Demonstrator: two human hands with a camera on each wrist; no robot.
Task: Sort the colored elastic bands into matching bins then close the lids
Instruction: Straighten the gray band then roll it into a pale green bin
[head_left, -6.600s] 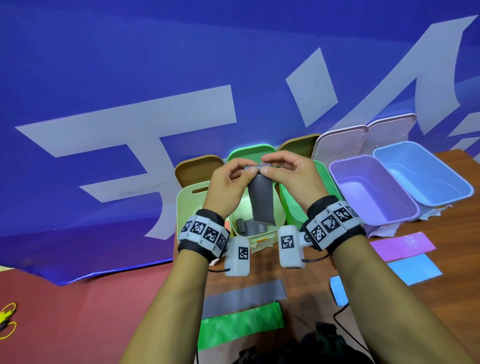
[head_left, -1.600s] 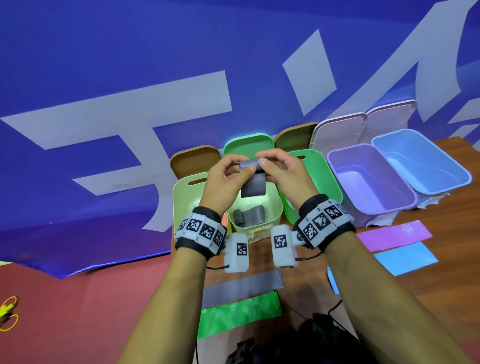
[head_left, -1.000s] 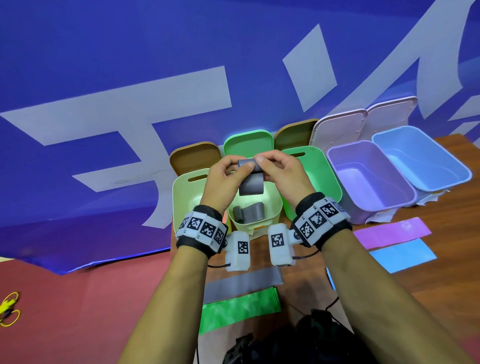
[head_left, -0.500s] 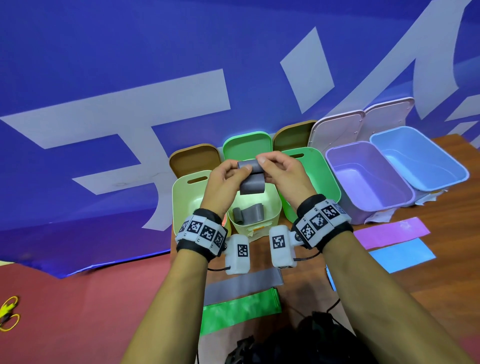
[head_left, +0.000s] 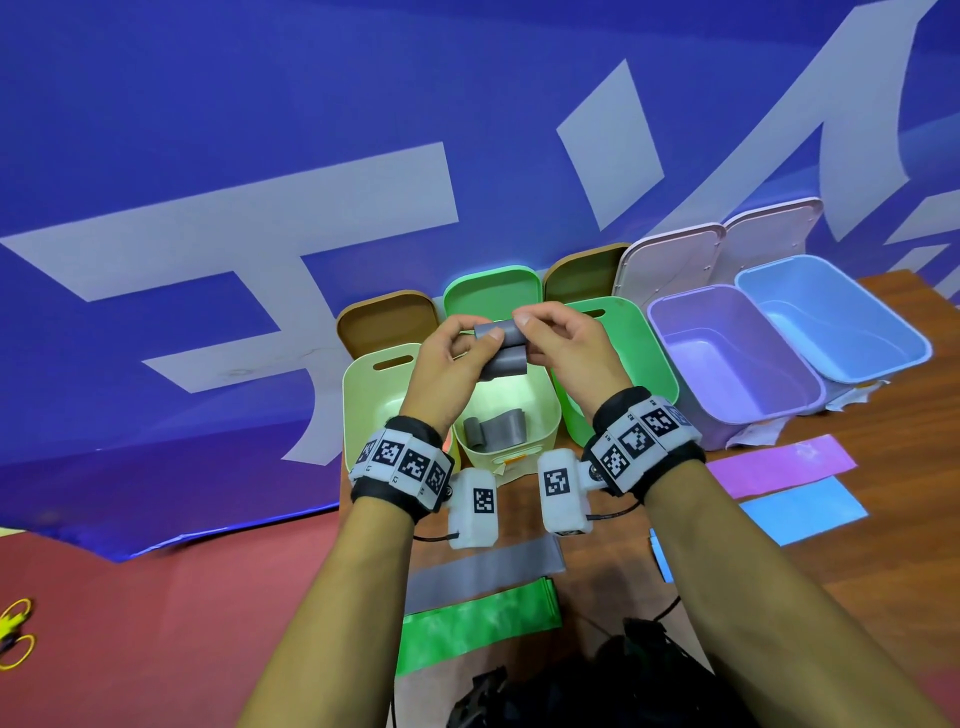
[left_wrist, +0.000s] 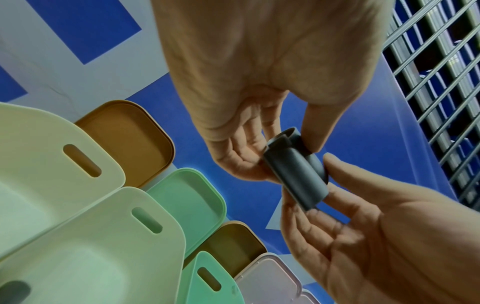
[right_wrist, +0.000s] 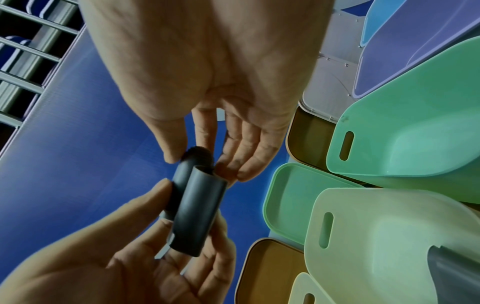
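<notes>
A grey elastic band (head_left: 503, 354) is held rolled up in the air above the pale yellow-green middle bin (head_left: 545, 415). My left hand (head_left: 451, 364) pinches its left end and my right hand (head_left: 563, 347) pinches its right end. The wrist views show the grey band (left_wrist: 298, 172) (right_wrist: 197, 207) as a tight double roll between thumbs and fingertips of both hands. Another rolled grey band (head_left: 493, 428) lies inside that middle bin. On the table near me lie a flat grey band (head_left: 483, 571) and a green band (head_left: 478, 623).
A pale green bin (head_left: 371, 395) stands left, a green bin (head_left: 644, 364), a purple bin (head_left: 727, 364) and a blue bin (head_left: 831, 317) stand right, all open with lids propped behind. A pink-purple band (head_left: 779, 465) and a blue band (head_left: 802, 509) lie at right.
Over the earlier frames the hanging grey band has been rolled up shorter between both hands. In the last half second the hands barely moved.
</notes>
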